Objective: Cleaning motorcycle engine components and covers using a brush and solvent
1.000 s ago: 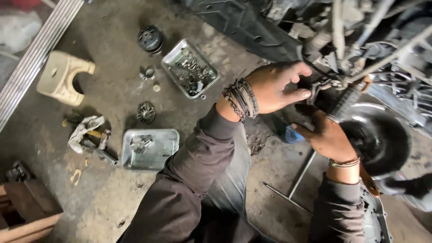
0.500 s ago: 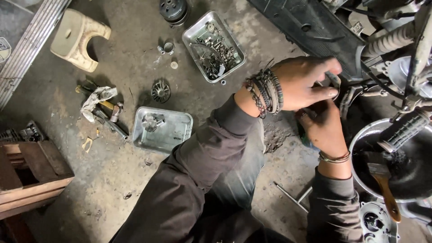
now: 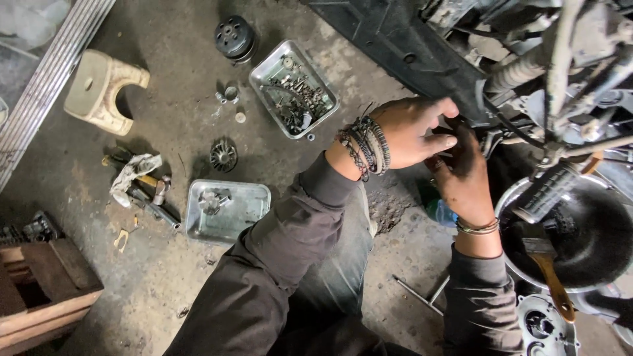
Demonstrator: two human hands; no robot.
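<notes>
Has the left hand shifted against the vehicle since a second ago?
Yes. The left hand moved off the metal rod toward the black panel, closing over the right hand.

The scene is lit dimly and evenly by soft daylight, brightest at the upper left. Short, soft shadows are cast to the lower left of the stool (image 3: 99,89) and metal trays (image 3: 227,211). Mild glare is seen on the tray rims. Edges are bent by wide-angle distortion. Focus is held throughout; the machinery at upper right is left murky.
</notes>
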